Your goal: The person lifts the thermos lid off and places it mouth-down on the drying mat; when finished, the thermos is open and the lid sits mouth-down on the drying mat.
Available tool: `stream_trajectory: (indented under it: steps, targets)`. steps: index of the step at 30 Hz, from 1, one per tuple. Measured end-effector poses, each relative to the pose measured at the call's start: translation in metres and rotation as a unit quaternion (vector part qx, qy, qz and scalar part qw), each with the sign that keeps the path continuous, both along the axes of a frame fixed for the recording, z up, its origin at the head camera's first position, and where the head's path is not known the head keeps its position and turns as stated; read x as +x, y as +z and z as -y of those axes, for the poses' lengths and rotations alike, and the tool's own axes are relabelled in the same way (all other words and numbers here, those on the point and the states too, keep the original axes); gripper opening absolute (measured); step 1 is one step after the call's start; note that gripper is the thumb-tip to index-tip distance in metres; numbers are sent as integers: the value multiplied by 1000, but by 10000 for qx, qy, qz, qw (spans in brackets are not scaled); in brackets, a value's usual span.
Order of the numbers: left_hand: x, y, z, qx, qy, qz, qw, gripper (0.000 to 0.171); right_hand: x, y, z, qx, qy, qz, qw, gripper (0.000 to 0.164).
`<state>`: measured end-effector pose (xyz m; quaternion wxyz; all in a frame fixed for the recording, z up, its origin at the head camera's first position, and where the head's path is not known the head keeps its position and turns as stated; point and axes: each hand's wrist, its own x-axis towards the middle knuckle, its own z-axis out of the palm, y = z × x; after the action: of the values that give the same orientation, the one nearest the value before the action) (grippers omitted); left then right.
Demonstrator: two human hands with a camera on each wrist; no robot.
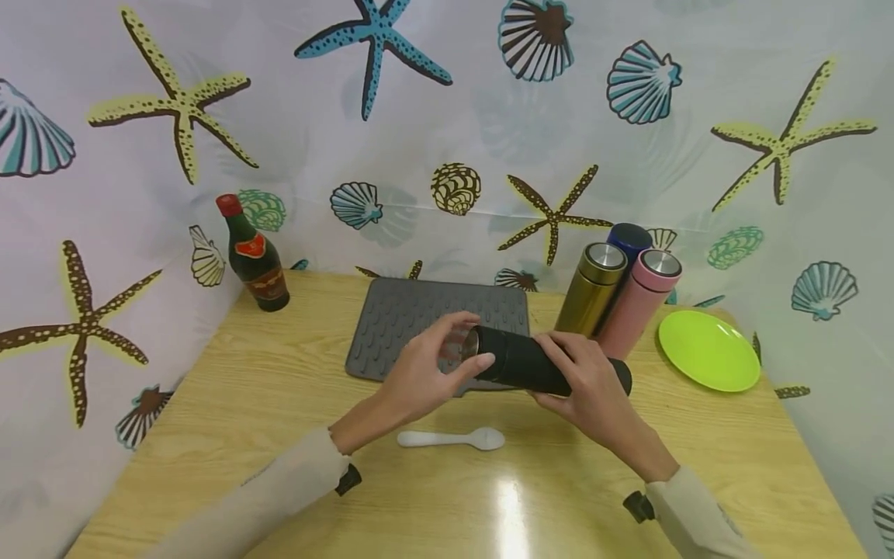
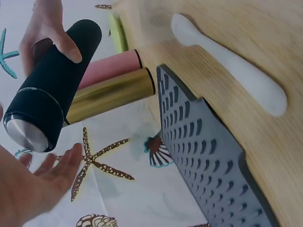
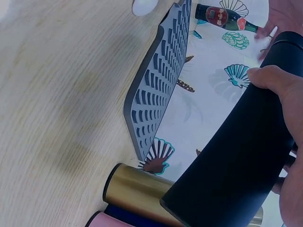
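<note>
A black vacuum flask is held aloft above the bench, in front of the middle of its far edge. It lies almost level, its capped end toward the bench's left edge and its base toward the right edge. The cap shows a bright metal end face.

The right hand grips the flask's body, thumb on one side and fingers curled round the other. The left hand is spread wide about the capped end and has hold of nothing; in the left wrist view its fingers stand just apart from the cap, though whether the thumb touches it I cannot tell.

Below and behind the flask, a grey ridged mat lies along the middle of the far edge. Between the mat and the near edge is a white spoon, bowl toward the right edge.

Toward the far right corner, a gold flask, a pink flask and a blue flask stand close together, the blue one behind. Beside them, nearer the right edge, is a lime-green plate. A dark green bottle with a red top stands upright near the far left corner.
</note>
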<state>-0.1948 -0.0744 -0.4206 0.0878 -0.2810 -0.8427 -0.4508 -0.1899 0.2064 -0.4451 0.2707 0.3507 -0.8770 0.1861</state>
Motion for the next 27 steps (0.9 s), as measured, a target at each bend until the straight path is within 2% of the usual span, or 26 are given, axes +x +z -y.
stream_trajectory:
  steps: [4, 8, 17, 21, 27]
  targets:
    - [1, -1, 9, -455, -630, -684, 9946, 78, 0, -3, -1, 22, -24, 24, 10000, 85]
    - [-1, 0, 15, -779, -1003, -1146, 9853, 77, 1, -7, -4, -59, -17, 18, 10000, 86]
    - [-5, -1, 22, -904, -1534, -1489, 9727, 76, 0, -8, -2, -292, 191, 142, 9993, 84]
    - [-5, 0, 22, -929, -1451, -1547, 9728, 75, 0, -9, -1, -315, 204, 131, 9992, 82]
    - [-2, 2, 14, -742, -793, -1125, 9877, 65, 1, -11, 2, -337, 249, -10, 9991, 85]
